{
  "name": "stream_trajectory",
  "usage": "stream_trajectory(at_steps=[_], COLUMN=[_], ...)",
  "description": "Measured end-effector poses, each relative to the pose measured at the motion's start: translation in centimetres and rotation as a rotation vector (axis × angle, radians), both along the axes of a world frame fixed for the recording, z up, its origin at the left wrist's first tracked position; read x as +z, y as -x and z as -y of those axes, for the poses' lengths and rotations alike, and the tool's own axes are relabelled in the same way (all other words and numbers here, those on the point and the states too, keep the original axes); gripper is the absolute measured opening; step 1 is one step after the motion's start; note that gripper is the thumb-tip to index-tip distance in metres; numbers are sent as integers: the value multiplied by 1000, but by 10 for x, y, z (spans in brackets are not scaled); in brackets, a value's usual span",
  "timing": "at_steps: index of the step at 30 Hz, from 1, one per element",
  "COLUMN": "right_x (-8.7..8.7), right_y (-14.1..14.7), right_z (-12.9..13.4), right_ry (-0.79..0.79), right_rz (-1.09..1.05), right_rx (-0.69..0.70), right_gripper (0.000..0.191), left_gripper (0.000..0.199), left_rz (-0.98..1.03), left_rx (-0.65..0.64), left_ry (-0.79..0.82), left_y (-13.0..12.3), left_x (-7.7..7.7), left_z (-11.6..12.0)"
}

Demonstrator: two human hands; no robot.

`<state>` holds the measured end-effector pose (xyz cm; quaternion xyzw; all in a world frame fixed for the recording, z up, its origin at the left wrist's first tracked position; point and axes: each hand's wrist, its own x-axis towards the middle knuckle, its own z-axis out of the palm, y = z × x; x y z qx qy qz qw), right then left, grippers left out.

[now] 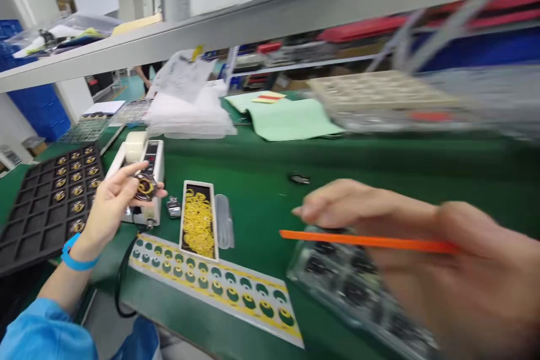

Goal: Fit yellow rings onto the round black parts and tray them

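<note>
A pale shelf (pixel 270 25) runs above a green table (pixel 261 197) toward its far edge, a rack (pixel 304 66) standing behind, blue bins (pixel 36 104) and teal floor (pixel 135 88) beyond the far left corner.

On your worktop (pixel 253 202), a compartment tray (pixel 31 197) lies at the left. Right of it stands a tape dispenser (pixel 157 164), behind your left hand (pixel 116 191). Further right, a box (pixel 215 222) holds rings (pixel 198 222), with a punched sheet (pixel 223 281) running in front. A blister tray (pixel 300 274) lies beyond these, partly screened by your right hand (pixel 472 270); behind it rests a hand tool (pixel 299 178).
</note>
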<state>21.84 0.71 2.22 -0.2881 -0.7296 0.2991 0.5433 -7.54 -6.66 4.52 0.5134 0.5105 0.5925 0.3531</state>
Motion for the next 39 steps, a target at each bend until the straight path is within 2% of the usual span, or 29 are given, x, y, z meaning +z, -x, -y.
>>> stream_trajectory(at_steps=[3,5,8,12,17,19,22,28,30,34,39], right_x=[21,26,22,10,-4,-8,-12,-19,-19,-12,-5], right_y=[15,22,28,32,40,41,40,38,39,35,27], right_z=[10,11,3,-13,-27,-30,-34,-45,-45,-37,-31], right_ry=[56,-4,-54,5,160,160,47,-447,-532,-464,-302], right_rz=[-237,-271,-187,-114,-300,-341,-305,39,81,17,-147], right_rx=[136,200,184,147,227,256,286,223,197,187,-30], right_gripper=[52,46,27,16,7,8,7,20,25,30,24], left_gripper=[31,25,25,25,26,28,28,24,25,29,30], left_rz=[162,222,263,277,272,273,287,355,357,358,306], left_rx=[-259,-333,-375,-406,-466,-488,-487,-436,-408,-365,-384], left_ry=[-39,-84,-130,-143,-98,-81,-45,1,-2,-24,21], left_y=[-52,-71,-86,-90,-88,-86,-85,-86,-86,-85,-84], left_x=[6,6,1,-7,-14,-16,-17,-18,-20,-24,-25], left_z=[-31,-47,-65,-75,-78,-78,-79,-85,-88,-92,-94])
